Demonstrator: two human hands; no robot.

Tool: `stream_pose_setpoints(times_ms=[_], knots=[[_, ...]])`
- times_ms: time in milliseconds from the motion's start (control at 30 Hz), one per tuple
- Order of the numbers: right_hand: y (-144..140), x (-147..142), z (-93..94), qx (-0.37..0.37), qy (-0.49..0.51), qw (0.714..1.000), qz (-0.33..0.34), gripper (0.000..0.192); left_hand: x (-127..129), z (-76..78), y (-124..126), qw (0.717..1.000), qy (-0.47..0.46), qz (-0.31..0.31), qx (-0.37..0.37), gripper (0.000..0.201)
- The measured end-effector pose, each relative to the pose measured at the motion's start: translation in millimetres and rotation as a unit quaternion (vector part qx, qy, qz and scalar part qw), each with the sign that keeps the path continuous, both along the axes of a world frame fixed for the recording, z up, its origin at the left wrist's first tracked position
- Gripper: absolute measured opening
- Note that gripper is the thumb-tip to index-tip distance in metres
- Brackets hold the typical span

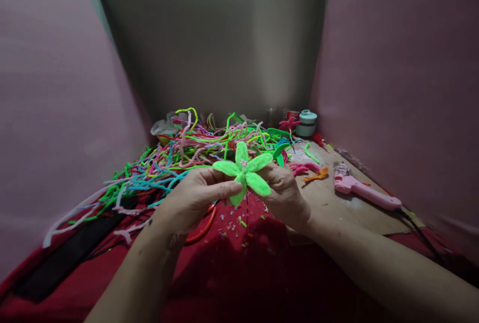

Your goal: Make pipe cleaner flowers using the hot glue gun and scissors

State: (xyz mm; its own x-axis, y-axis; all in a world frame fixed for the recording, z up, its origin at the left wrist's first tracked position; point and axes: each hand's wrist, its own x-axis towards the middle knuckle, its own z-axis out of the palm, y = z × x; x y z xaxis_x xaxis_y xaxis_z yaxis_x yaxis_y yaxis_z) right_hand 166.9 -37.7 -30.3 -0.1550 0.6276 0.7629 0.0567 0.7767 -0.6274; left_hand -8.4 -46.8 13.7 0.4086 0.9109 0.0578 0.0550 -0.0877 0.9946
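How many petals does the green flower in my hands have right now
5 on the green flower: one points up, one left, one upper right, one lower right, and one down by the left hand. The right hand may hide more.

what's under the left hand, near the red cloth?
Under the left hand a red-handled tool pokes out on the red cloth, amid scattered clippings. Only a curved handle shows; the hand covers its working end.
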Motion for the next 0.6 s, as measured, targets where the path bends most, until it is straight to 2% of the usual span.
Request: stream_pose_setpoints(times_ms=[167, 333, 433, 600], knots=[[4, 0, -1.5, -0.059, 0.04, 0.997, 0.029, 0.014, -1, 4.3, 10, 1.0, 0.006, 0.0, 0.028, 0.017], [6, 0, -3.1, -0.065, 0.055, 0.995, 0.043, 0.014, 0, 3.2, 14, 1.0, -0.008, 0.004, 0.016, 0.02], [7, 1, -2.9, -0.046, 0.045, 0.997, 0.032, 0.015, 7, 2.0, 13, 0.999, -0.04, 0.012, 0.004, 0.019], [9, 3, -2.6, 0.031, 0.001, 1.0, 0.006, 0.02, 17, 2.4, 10, 0.997, -0.066, 0.022, -0.034, 0.016]])
